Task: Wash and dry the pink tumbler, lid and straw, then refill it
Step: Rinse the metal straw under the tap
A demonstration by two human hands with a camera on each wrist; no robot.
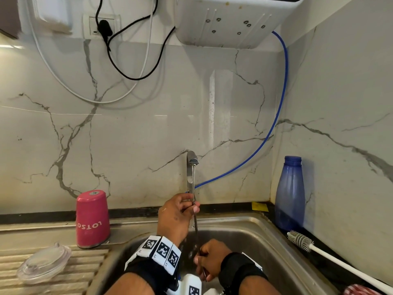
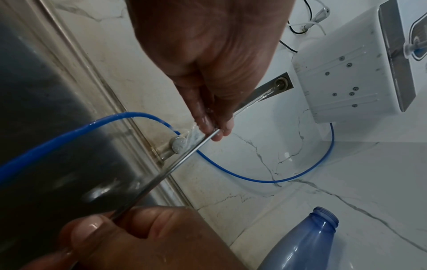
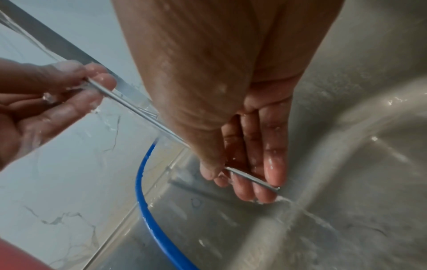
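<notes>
So the metal straw (image 1: 195, 222) is standing nearly upright over the sink (image 1: 261, 233), right under the tap (image 1: 192, 158) with water running onto its top end. Left hand (image 1: 177, 211) pinches the top of it between thumb and fingertips, right hand (image 1: 209, 260) pinches the bottom end down in the basin at about 6 o'clock from the left one, so the hands are apart, one at each end. Around it: one pink tumbler (image 1: 93, 219) upside down on the draining board at 9 o'clock from the hands, one clear lid (image 1: 44, 264) lying at 7 o'clock from the tumbler. Over at 3 o'clock there's one blue bottle (image 1: 289, 194) with no cap, and one white bottle brush (image 1: 331, 257) lying on the counter just in front of it. One blue hose (image 1: 276, 116) loops down the marble wall from the white box (image 1: 231, 22) at 12 o'clock, passing behind the tap.
</notes>
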